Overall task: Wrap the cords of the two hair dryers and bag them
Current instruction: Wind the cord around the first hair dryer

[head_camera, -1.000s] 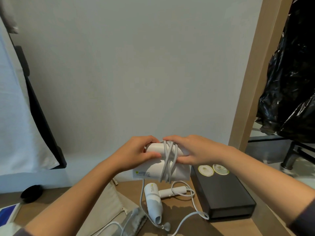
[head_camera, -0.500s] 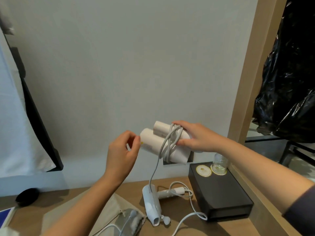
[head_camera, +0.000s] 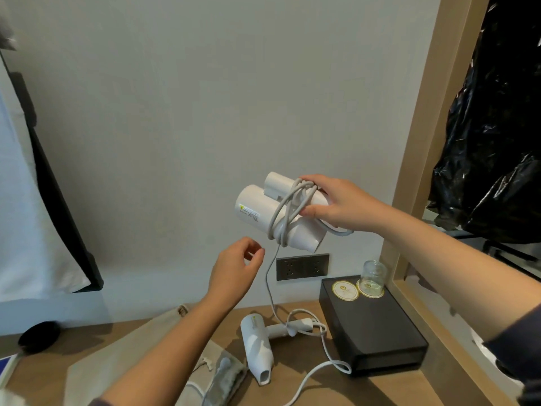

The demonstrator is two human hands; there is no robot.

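Observation:
My right hand (head_camera: 336, 205) holds a folded white hair dryer (head_camera: 263, 209) up in front of the wall, with its grey cord (head_camera: 288, 213) looped several times around body and handle. The cord's loose end (head_camera: 268, 276) hangs down toward the desk. My left hand (head_camera: 237, 268) is below and left of the dryer, fingers pinched near the hanging cord; whether it touches the cord is unclear. A second white hair dryer (head_camera: 259, 347) lies on the wooden desk (head_camera: 366, 391) with its cord (head_camera: 322, 347) loose around it. A beige cloth bag (head_camera: 123, 356) lies flat at the left.
A black box (head_camera: 377, 332) with two round coasters and an upturned glass (head_camera: 372, 276) stands at the right. A grey wall socket (head_camera: 303, 266) sits above the desk. A small grey pouch (head_camera: 225, 379) lies on the bag. A black plastic bag (head_camera: 491, 142) hangs at the right.
My left hand has let go of the dryer and dropped below it. My right hand has lifted the wrapped dryer higher and tilted it, cord end trailing down.

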